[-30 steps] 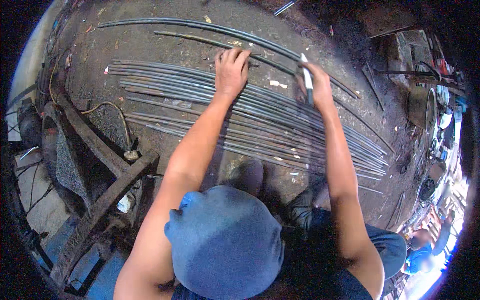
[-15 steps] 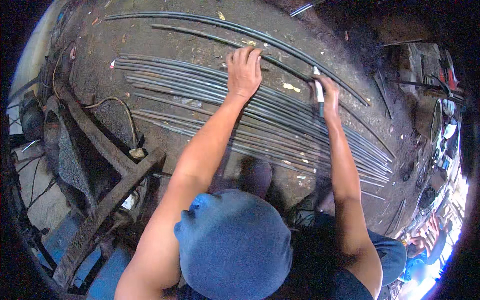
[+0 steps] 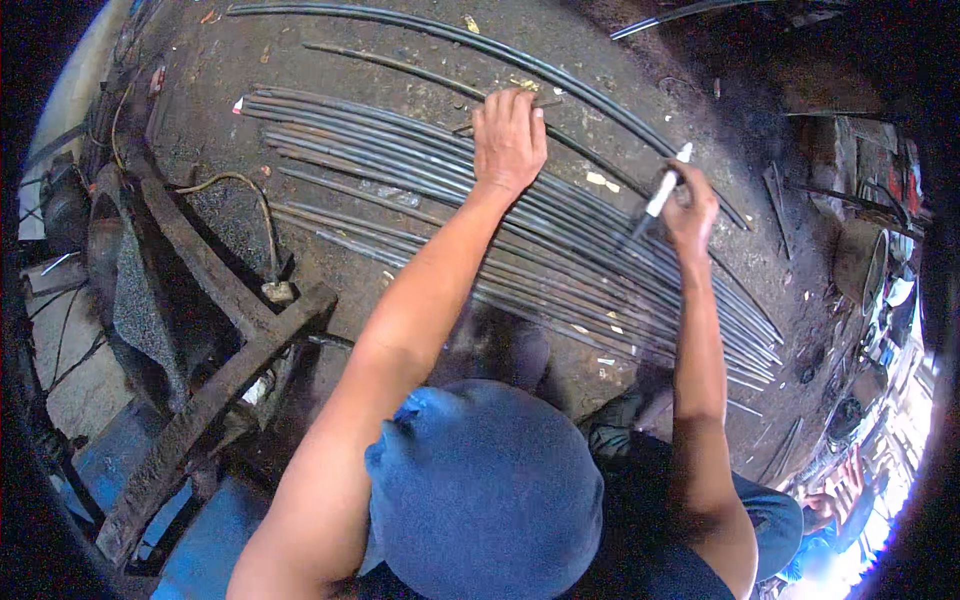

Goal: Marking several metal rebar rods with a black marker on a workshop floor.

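A long dark metal rod [image 3: 400, 64] lies on the dirty floor, apart from the others. My left hand [image 3: 508, 145] is over its middle, with the fingers curled around it. My right hand [image 3: 692, 212] grips a white marker [image 3: 661, 193] between thumb and fingers, tilted, its dark end low over the rods. Nearer to me spreads a row of several similar rods [image 3: 400, 140], lying side by side. Beyond the single rod, a pair of rods [image 3: 480, 38] lies close together.
At the left stands a heavy rusty metal frame [image 3: 220, 375] with a cable [image 3: 230, 180] beside it. A round metal container [image 3: 862, 258] sits at the far right. Another person's hand [image 3: 845, 485] shows at the lower right. Yellowish scraps [image 3: 602, 181] litter the floor.
The view has shifted slightly. My right hand has moved right with the marker, which has gone from near upright to slanted. My left hand remains on the single rod.
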